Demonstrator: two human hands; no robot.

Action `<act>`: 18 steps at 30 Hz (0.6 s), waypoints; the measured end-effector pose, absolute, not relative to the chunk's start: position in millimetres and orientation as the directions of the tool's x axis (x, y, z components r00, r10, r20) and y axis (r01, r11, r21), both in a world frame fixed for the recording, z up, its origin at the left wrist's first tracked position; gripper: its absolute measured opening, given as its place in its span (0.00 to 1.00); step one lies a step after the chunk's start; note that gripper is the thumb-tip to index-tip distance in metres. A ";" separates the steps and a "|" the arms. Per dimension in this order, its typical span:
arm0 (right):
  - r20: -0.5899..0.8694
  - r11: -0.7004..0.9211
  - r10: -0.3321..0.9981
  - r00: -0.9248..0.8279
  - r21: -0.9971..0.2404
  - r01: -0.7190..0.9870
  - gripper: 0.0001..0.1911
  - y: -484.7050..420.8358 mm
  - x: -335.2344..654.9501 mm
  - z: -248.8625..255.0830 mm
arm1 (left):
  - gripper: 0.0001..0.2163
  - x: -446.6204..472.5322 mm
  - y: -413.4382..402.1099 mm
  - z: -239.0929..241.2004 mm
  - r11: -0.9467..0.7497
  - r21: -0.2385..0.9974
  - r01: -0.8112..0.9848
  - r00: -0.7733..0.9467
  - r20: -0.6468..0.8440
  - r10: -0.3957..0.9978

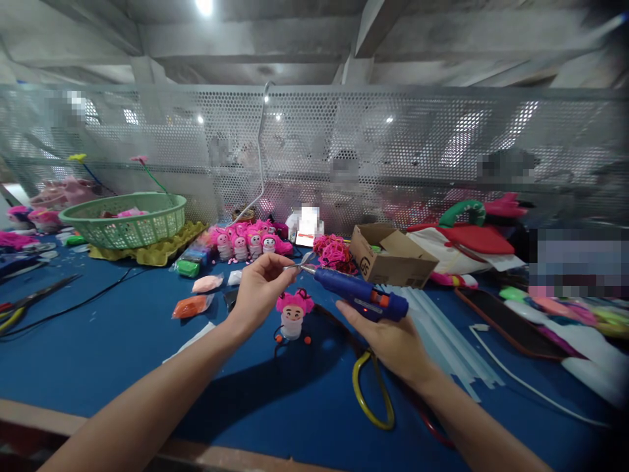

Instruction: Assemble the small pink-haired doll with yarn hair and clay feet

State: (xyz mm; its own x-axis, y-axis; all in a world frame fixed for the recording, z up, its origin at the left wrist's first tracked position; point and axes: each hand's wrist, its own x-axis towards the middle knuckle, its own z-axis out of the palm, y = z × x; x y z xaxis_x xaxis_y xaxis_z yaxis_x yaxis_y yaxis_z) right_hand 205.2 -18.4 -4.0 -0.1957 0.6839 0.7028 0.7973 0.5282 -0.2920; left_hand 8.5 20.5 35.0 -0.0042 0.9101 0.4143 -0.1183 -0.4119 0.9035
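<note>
My right hand (393, 341) is wrapped around a blue glue gun (361, 292), its nozzle pointing left. My left hand (263, 288) pinches a small, thin piece (293, 266) right at the nozzle tip; its kind is too small to make out. Below the nozzle a pink-haired doll (292, 314) stands upright on the blue table (236, 400), with a white body and orange-tipped dark limbs. Under my right hand lie scissors with yellow and red handles (373, 393), partly hidden by the hand and forearm.
Several similar dolls (246, 242) stand at the back beside tangled pink cord (337, 254) and a cardboard box (390, 255). Glue sticks (442, 334) lie right. A green basket (125, 219) rests on an egg tray at left, near other scissors (34, 301). Orange clay packet (191, 306) lies left of centre.
</note>
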 end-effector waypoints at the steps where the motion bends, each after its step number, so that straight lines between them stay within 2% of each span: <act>1: 0.708 0.528 0.679 -0.194 -0.287 0.799 0.12 -18.2 204.9 -5.1 | 0.05 8.6 20.4 35.2 -0.412 0.903 -0.122 -0.006 0.414 0.910; 5: 0.740 0.524 0.648 -0.178 -0.264 0.810 0.11 -17.4 203.5 -10.6 | 0.06 8.8 19.2 36.5 -0.414 0.899 -0.139 -0.009 0.417 0.909; 8: 0.774 0.525 0.602 -0.197 -0.197 0.828 0.11 -16.7 202.9 -13.6 | 0.06 8.8 18.5 36.9 -0.419 0.897 -0.141 0.001 0.424 0.906; 14: 0.807 0.463 0.461 -0.368 0.136 0.876 0.15 -16.0 201.4 -12.1 | 0.06 8.0 19.0 36.9 -0.431 0.896 -0.111 0.003 0.434 0.901; 16: 0.803 0.462 0.456 -0.384 0.155 0.873 0.15 -16.3 201.6 -10.3 | 0.06 7.6 18.8 37.0 -0.432 0.897 -0.095 0.001 0.434 0.901; 18: 0.795 0.494 0.470 -0.383 0.122 0.861 0.15 -16.8 203.0 -8.5 | 0.06 7.3 18.5 37.3 -0.434 0.896 -0.087 0.000 0.436 0.900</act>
